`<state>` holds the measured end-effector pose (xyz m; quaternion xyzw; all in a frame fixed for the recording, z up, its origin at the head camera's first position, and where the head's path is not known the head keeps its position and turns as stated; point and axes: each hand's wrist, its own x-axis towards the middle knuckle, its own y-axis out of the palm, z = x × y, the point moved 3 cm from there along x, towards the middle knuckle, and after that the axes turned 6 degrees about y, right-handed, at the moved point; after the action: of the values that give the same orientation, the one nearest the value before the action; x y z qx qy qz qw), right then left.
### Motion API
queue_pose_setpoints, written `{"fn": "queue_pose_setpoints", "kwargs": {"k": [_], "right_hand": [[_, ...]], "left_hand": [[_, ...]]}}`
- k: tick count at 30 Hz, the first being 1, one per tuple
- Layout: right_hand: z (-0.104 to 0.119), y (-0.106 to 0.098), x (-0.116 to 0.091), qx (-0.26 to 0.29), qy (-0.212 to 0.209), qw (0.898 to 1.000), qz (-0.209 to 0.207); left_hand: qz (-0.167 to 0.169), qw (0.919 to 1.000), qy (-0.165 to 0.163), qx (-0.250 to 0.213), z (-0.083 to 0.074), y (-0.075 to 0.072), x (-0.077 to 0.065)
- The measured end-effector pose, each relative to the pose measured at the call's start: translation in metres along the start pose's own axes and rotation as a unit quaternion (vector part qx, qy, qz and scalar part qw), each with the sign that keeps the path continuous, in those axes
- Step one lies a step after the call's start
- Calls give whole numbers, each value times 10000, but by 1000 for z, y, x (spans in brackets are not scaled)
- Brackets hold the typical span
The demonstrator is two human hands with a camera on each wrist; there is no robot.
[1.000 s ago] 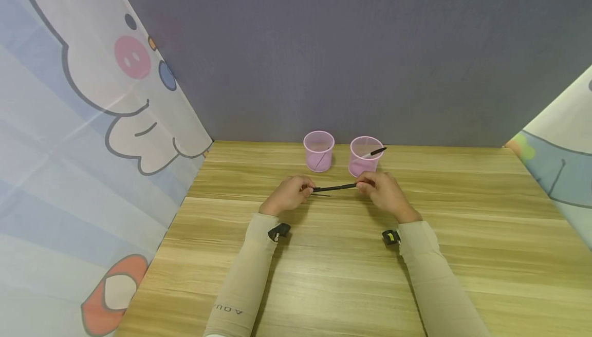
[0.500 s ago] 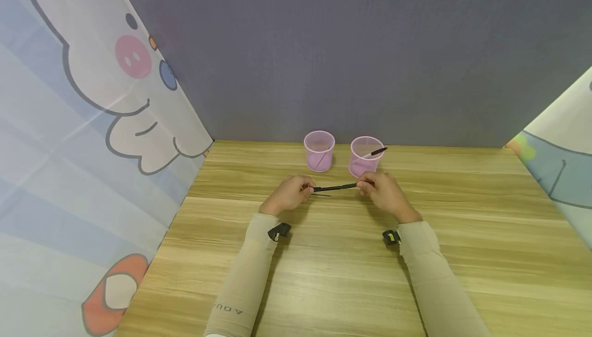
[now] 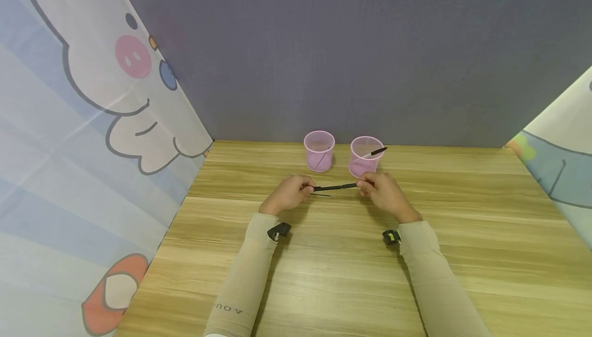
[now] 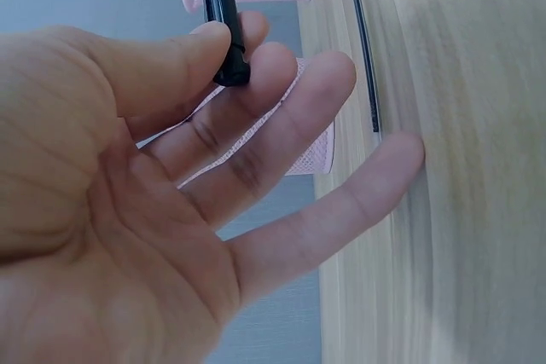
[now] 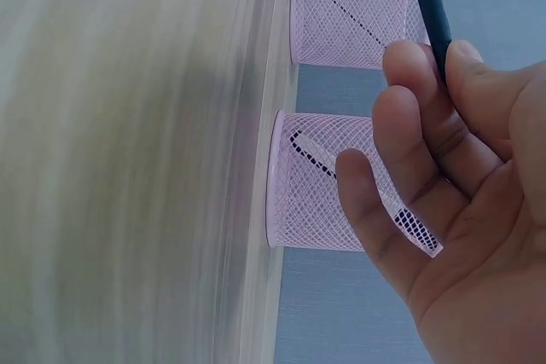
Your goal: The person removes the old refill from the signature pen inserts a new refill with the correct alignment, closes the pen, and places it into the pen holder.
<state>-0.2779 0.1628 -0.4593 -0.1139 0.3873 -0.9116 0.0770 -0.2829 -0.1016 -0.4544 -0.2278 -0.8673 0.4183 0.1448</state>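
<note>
A black pen [image 3: 334, 188] is held level above the table between both hands. My left hand [image 3: 290, 193] pinches its clip end between thumb and fingers; in the left wrist view the clip shows on the pen [image 4: 223, 6]. My right hand [image 3: 381, 193] pinches the other end, where the right wrist view shows a ridged grip on the pen [image 5: 433, 19]. A thin dark pen refill [image 3: 324, 195] lies on the table just below the pen, close to the little finger [image 4: 375, 172] of my left hand. That finger reaches down to the tabletop.
Two pink mesh cups stand at the back of the wooden table [image 3: 333, 275]. The left cup [image 3: 319, 160] holds a thin dark stick; the right cup [image 3: 363, 167] holds a white pen with a black end [image 3: 378, 151]. A grey panel [image 3: 351, 59] rises behind them.
</note>
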Motion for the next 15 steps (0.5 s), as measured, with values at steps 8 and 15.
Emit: {"fn": "queue_pose_setpoints", "kwargs": {"k": [8, 15], "right_hand": [[-1, 0, 1, -115, -95, 9999, 20], [-1, 0, 1, -139, -41, 9998, 124]], "left_hand": [[-52, 9999, 38, -77, 0, 0, 1], [-29, 9999, 39, -93, 0, 0, 0]]}}
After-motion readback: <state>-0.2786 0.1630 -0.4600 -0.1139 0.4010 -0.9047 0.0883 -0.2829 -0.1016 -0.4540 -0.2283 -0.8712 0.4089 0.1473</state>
